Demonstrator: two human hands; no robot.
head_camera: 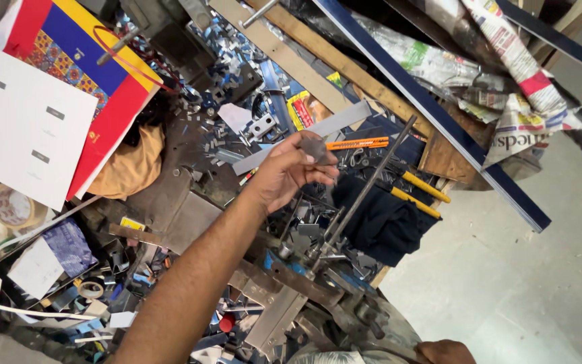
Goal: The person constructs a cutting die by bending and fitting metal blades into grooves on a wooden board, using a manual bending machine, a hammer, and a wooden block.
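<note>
At the worktop's far left edge lies a white sheet (pixel 25 125) bearing small grey rectangles, resting over a red, blue and yellow patterned board (pixel 92 61). Just below it, near the lower left corner, sits a roll of clear tape (pixel 11 205). An ochre cloth (pixel 129 165) is bunched beside the board.

Toward the middle, a bare arm rises from the lower edge, and its hand (pixel 284 172) hovers over the clutter of metal offcuts — I cannot tell for sure whether it is the left or the right, though it looks like the left. Its grip is narrow, fingertips pinched on a small dark grey metal piece (pixel 313 148), held up in the air above the worktop's middle.

Just beyond the piece lies an orange pencil (pixel 357 143), across a flat grey metal strip (pixel 304 138). A long steel rod (pixel 362 195) slants down under the hand to a metal press (pixel 291 290) at the lower edge. Right of the rod, two yellow handles (pixel 420 194) rest on a dark blue cloth (pixel 385 219) at the worktop's right edge.

At the bottom right, the other hand (pixel 446 352) is barely in view — its grip cannot be told.
</note>
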